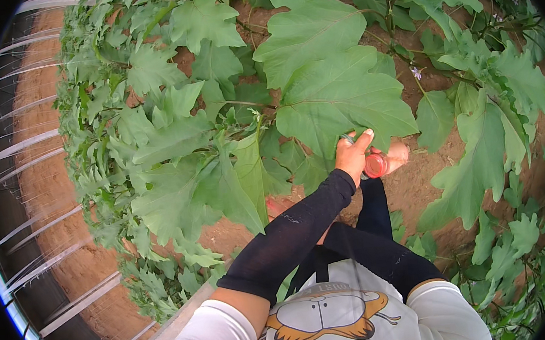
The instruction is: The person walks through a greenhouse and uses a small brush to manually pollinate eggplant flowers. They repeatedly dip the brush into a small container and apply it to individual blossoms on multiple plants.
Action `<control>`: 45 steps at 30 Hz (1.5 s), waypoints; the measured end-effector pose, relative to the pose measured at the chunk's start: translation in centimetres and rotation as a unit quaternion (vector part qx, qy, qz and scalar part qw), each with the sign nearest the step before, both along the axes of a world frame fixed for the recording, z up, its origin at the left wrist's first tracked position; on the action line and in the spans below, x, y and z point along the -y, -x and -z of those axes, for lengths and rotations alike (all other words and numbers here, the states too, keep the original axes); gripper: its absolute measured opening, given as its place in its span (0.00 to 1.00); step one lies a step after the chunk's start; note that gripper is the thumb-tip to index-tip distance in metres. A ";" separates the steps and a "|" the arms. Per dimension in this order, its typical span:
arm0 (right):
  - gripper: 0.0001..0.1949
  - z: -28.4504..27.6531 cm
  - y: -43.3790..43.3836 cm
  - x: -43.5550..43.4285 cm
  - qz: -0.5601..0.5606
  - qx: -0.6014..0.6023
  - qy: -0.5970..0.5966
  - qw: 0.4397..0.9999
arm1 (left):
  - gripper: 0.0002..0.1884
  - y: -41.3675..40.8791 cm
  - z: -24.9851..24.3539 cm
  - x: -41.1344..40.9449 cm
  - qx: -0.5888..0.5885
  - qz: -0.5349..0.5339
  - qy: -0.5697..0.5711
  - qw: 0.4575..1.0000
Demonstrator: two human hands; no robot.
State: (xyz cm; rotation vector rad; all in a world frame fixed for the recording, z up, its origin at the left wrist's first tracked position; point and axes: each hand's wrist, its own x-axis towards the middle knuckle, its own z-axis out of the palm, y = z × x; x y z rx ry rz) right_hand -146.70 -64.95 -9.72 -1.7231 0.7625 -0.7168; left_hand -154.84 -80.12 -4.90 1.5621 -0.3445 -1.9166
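Observation:
My left hand (351,155), in a black arm sleeve (302,221), is closed around a small red round container (376,165). Its thumb points up against the edge of a broad green lobed leaf (345,104). A thin dark greenish piece shows at the fingers; what it is I cannot tell. My right forearm (379,253), in a black sleeve too, crosses beneath the left one. Only a little skin near the wrist shows there, and the left sleeve covers most of the right hand. A pinkish patch (278,206) beyond it could be fingers or a foot.
Leafy plants, apparently eggplant, spread around me, with a pale purple flower (416,73) at the right. Bare brown soil (412,191) shows between them. A bare foot (397,157) seems to stand beside the container. Pale strips (19,150) and a concrete edge (183,316) lie left.

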 end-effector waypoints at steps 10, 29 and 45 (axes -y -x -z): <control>0.18 -7.5 16.2 2.0 -0.143 -0.231 0.049 0.961 | 0.17 -7.3 5.8 -8.6 0.046 0.118 -0.080 0.989; 0.18 -1.7 12.4 24.6 0.382 0.041 -0.076 0.920 | 0.14 -20.7 8.0 -27.1 0.257 0.125 -0.177 0.942; 0.10 10.9 3.6 23.9 0.261 -0.049 -0.095 0.959 | 0.08 -18.8 6.7 -29.0 0.309 0.036 -0.140 0.940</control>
